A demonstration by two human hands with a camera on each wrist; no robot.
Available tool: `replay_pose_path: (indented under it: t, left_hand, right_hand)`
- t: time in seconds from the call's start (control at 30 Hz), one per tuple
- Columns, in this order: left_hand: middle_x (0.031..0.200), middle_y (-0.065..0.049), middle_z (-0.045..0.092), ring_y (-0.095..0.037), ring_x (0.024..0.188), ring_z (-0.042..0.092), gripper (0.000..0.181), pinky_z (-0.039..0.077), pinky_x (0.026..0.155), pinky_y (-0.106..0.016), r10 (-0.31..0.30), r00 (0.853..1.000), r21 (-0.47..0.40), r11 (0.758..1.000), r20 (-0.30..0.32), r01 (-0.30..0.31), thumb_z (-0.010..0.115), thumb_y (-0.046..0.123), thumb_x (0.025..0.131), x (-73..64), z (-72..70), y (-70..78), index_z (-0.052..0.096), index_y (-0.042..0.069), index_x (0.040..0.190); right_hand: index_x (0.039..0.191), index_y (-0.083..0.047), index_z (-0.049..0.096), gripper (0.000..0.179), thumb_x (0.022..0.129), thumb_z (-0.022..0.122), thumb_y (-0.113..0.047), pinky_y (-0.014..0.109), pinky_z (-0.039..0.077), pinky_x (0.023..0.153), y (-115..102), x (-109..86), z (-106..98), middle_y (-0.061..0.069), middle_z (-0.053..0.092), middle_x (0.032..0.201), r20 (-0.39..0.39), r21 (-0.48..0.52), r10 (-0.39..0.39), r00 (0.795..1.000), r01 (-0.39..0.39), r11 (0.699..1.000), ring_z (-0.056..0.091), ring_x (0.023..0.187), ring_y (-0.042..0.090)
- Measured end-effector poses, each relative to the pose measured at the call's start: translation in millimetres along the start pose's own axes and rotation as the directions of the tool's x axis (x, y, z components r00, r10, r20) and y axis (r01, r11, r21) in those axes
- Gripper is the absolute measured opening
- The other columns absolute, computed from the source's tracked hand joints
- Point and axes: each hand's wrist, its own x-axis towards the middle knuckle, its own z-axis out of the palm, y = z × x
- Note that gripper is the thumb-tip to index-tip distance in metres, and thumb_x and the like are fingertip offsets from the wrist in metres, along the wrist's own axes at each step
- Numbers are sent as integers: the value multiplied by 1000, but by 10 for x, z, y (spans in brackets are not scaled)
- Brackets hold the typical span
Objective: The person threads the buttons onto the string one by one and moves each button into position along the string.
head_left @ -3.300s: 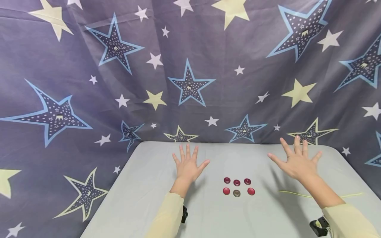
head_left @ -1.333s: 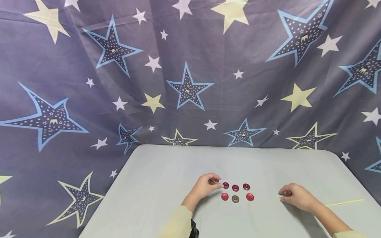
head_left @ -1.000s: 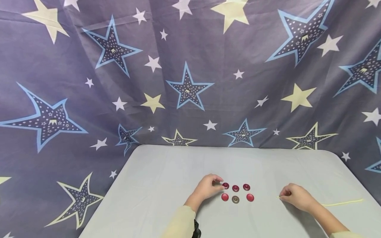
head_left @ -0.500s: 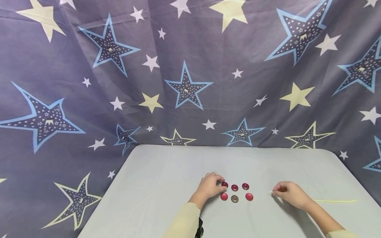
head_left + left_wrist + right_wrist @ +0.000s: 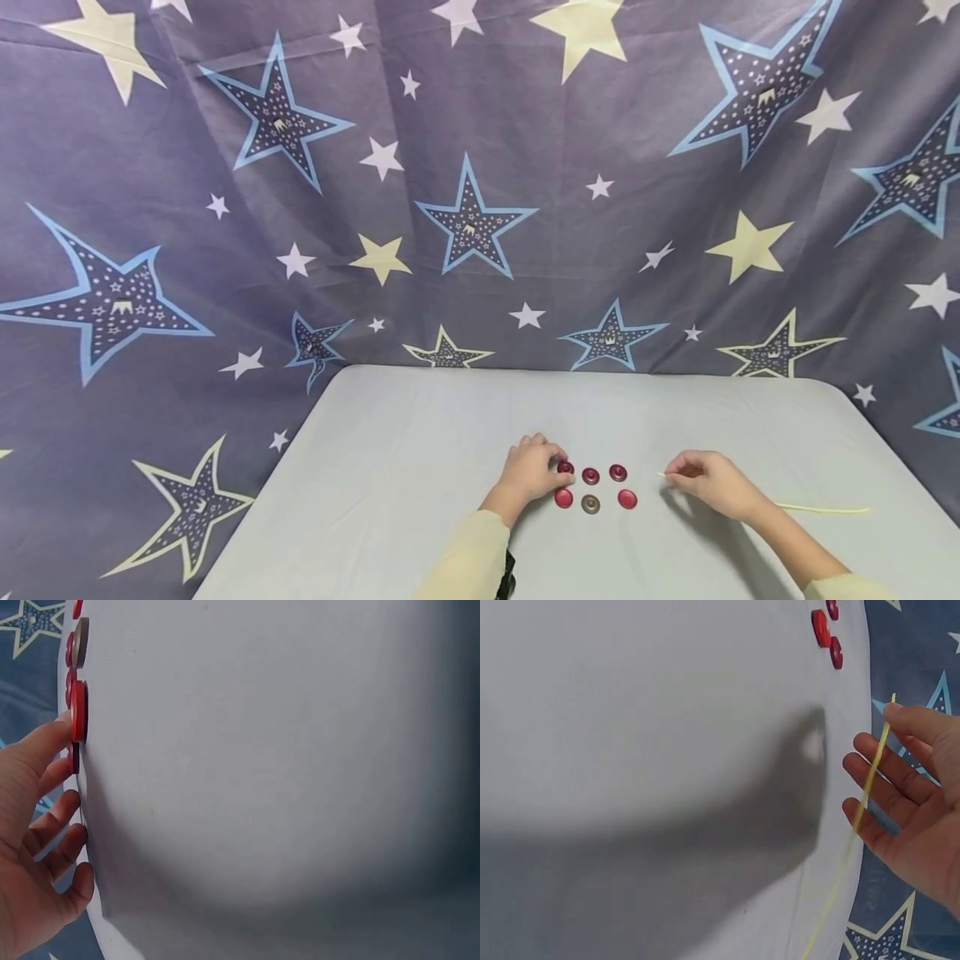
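My left hand (image 5: 527, 475) pinches the rim of a dark red button (image 5: 566, 469), the left one of the back row, between thumb and forefinger. In the left wrist view a bright red button (image 5: 79, 711) partly covers that grip, and the other fingers are loosely bent. To the right of the buttons, my right hand (image 5: 714, 483) pinches a yellow cord (image 5: 828, 509) close to its end, with a short tip poking out toward the buttons. The right wrist view shows the cord (image 5: 869, 784) running down past the palm to the table.
Two more dark red buttons, a middle one (image 5: 590, 476) and a right one (image 5: 618, 472), complete the back row. In front lie a brown button (image 5: 590, 504) and another bright red button (image 5: 627, 499). A star-patterned cloth (image 5: 480, 100) hangs behind the grey-white table (image 5: 420, 417).
From spread above the table, both hands came down; the left took hold of the dark red button, the right the cord's end. Lately the right hand has drawn the cord left toward the buttons.
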Motion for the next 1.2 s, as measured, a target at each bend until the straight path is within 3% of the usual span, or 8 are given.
replay_pose_path:
  t: [0.73, 1.07, 1.2]
  left_hand:
    - [85, 8, 55, -10, 80, 48, 28, 37, 67, -26, 26, 1000, 39, 999, 1, -26, 73, 46, 75, 18, 14, 4, 71, 24, 93]
    - [82, 8, 56, -9, 76, 47, 27, 37, 67, -26, 33, 999, -14, 999, -26, -34, 73, 43, 75, 4, 9, -18, 71, 22, 92]
    - [78, 8, 55, -7, 73, 44, 27, 36, 66, -25, 36, 999, -35, 999, -37, -38, 73, 42, 75, 2, 3, -37, 71, 21, 92]
  right_hand:
    - [87, -2, 67, 13, 85, 66, -16, 20, 50, 69, -241, 213, 102, 10, 69, 83, 1, 47, -83, 997, 82, 995, 57, 73, -5]
    - [89, 0, 65, 15, 87, 64, -15, 21, 47, 58, -255, 219, 99, 15, 66, 77, 52, 118, -62, 997, 56, 991, 56, 63, 2]
    - [90, 1, 64, 17, 87, 63, -16, 22, 46, 55, -274, 208, 89, 10, 62, 69, 57, 133, -63, 996, 55, 990, 53, 59, 3]
